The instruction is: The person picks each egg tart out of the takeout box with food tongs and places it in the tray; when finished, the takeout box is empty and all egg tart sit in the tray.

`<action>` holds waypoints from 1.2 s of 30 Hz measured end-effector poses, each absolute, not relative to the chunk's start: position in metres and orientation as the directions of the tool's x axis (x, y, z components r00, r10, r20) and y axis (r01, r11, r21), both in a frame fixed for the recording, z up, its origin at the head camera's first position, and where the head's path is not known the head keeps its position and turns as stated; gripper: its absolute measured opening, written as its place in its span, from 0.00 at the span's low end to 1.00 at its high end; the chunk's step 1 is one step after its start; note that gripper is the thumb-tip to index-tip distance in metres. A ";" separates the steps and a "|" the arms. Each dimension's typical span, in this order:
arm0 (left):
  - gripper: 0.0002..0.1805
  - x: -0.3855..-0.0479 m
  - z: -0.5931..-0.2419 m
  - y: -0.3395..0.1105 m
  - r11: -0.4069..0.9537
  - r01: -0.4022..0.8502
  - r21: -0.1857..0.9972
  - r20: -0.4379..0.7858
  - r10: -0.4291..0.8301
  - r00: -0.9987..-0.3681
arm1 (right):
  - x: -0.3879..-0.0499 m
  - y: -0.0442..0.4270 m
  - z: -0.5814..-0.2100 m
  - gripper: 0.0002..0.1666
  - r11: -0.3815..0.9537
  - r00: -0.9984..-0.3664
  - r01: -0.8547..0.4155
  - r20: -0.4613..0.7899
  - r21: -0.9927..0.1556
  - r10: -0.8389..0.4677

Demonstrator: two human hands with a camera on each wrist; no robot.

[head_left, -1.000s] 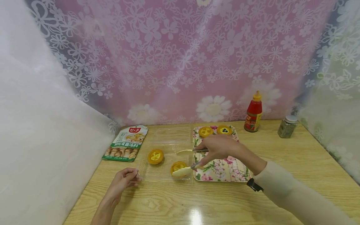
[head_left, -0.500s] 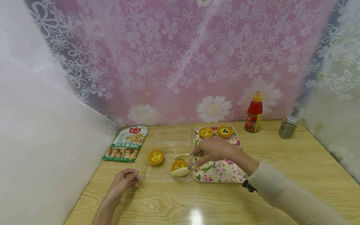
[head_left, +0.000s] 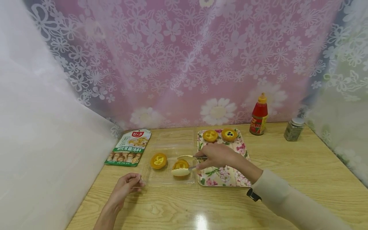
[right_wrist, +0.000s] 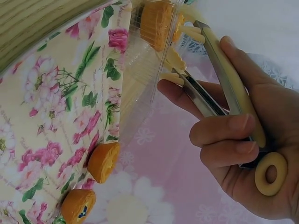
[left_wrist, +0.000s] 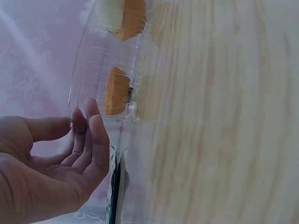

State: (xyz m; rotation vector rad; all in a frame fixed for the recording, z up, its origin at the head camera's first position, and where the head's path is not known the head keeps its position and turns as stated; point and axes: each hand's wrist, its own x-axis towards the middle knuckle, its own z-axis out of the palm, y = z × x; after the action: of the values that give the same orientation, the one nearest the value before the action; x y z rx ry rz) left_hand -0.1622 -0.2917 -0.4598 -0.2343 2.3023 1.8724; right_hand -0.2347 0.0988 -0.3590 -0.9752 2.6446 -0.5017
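My left hand [head_left: 126, 186] pinches the near left corner of a clear plastic clamshell box [head_left: 168, 182] between thumb and fingers. In my right hand [head_left: 217, 155] is a pair of tongs [right_wrist: 229, 79] with cream-coloured tips and a ring at the handle end. Its tips straddle an egg tart [head_left: 181, 164] at the box's right side; contact on the far side cannot be made out. Another egg tart [head_left: 158, 160] sits in the box's left part. On the flowered tray [head_left: 211, 182] beside the box, a plain egg tart [head_left: 210, 136] and a blueberry-topped tart [head_left: 229, 134] stand at the back.
The box's clear lid [head_left: 175, 139] lies folded back behind it. To the left is a green and white seasoning pouch [head_left: 128, 147]. A red sauce bottle [head_left: 258, 115] and a spice jar [head_left: 294, 129] stand at the back right, before a flowered curtain [head_left: 187, 64].
The tongs have shifted left and closed in around the right tart in the box. That tart has moved slightly left and farther back. My left hand stays at the box corner.
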 end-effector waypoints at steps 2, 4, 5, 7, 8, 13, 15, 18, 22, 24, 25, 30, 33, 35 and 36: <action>0.18 -0.162 -0.460 -0.292 0.200 -0.221 0.955 -0.223 -0.015 -0.975 | -0.234 0.098 -0.360 0.31 0.715 -0.736 -0.563 -0.142 -0.416 -0.662; 0.17 -0.162 -0.461 -0.292 0.197 -0.222 0.955 -0.223 -0.017 -0.975 | -0.234 0.098 -0.359 0.33 0.717 -0.737 -0.563 -0.143 -0.410 -0.661; 0.17 -0.161 -0.461 -0.292 0.196 -0.222 0.955 -0.223 -0.019 -0.975 | -0.234 0.098 -0.358 0.34 0.720 -0.738 -0.564 -0.145 -0.404 -0.659; 0.17 -0.161 -0.461 -0.291 0.193 -0.222 0.956 -0.222 -0.022 -0.975 | -0.232 0.097 -0.356 0.34 0.727 -0.740 -0.569 -0.146 -0.386 -0.657; 0.17 -0.161 -0.460 -0.291 0.194 -0.222 0.956 -0.221 -0.024 -0.975 | -0.231 0.096 -0.354 0.35 0.729 -0.741 -0.571 -0.145 -0.378 -0.656; 0.18 -0.162 -0.460 -0.292 0.196 -0.218 0.956 -0.219 -0.017 -0.976 | -0.226 0.092 -0.350 0.32 0.756 -0.760 -0.573 -0.140 -0.317 -0.635; 0.18 -0.162 -0.460 -0.292 0.198 -0.214 0.957 -0.216 -0.010 -0.976 | -0.224 0.089 -0.350 0.31 0.765 -0.766 -0.576 -0.137 -0.287 -0.628; 0.18 -0.162 -0.460 -0.292 0.196 -0.207 0.958 -0.210 -0.005 -0.978 | -0.223 0.084 -0.349 0.30 0.773 -0.772 -0.583 -0.127 -0.249 -0.623; 0.19 -0.162 -0.460 -0.291 0.191 -0.208 0.959 -0.212 0.000 -0.977 | -0.221 0.081 -0.347 0.28 0.778 -0.778 -0.575 -0.126 -0.252 -0.616; 0.19 -0.162 -0.461 -0.290 0.190 -0.210 0.959 -0.215 0.004 -0.977 | -0.221 0.081 -0.348 0.27 0.777 -0.778 -0.566 -0.132 -0.275 -0.614; 0.19 -0.162 -0.461 -0.290 0.191 -0.211 0.959 -0.216 0.005 -0.976 | -0.221 0.081 -0.349 0.27 0.773 -0.776 -0.566 -0.132 -0.288 -0.617; 0.19 -0.162 -0.461 -0.291 0.195 -0.211 0.958 -0.217 0.007 -0.976 | -0.222 0.084 -0.355 0.26 0.752 -0.763 -0.569 -0.128 -0.331 -0.634; 0.19 -0.162 -0.461 -0.291 0.193 -0.212 0.958 -0.216 0.002 -0.976 | -0.223 0.086 -0.359 0.24 0.749 -0.765 -0.561 -0.123 -0.353 -0.632; 0.19 -0.162 -0.461 -0.291 0.192 -0.213 0.958 -0.217 -0.002 -0.976 | -0.223 0.086 -0.360 0.23 0.746 -0.767 -0.552 -0.123 -0.372 -0.629; 0.19 -0.162 -0.461 -0.291 0.192 -0.215 0.958 -0.218 -0.005 -0.976 | -0.223 0.086 -0.361 0.22 0.743 -0.768 -0.549 -0.121 -0.383 -0.629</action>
State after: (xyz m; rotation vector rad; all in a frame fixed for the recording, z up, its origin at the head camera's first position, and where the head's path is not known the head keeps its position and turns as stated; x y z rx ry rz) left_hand -0.1623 -0.2905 -0.4608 -0.2131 2.2910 1.8862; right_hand -0.2234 0.0864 -0.3614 -0.9282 2.7018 -0.4808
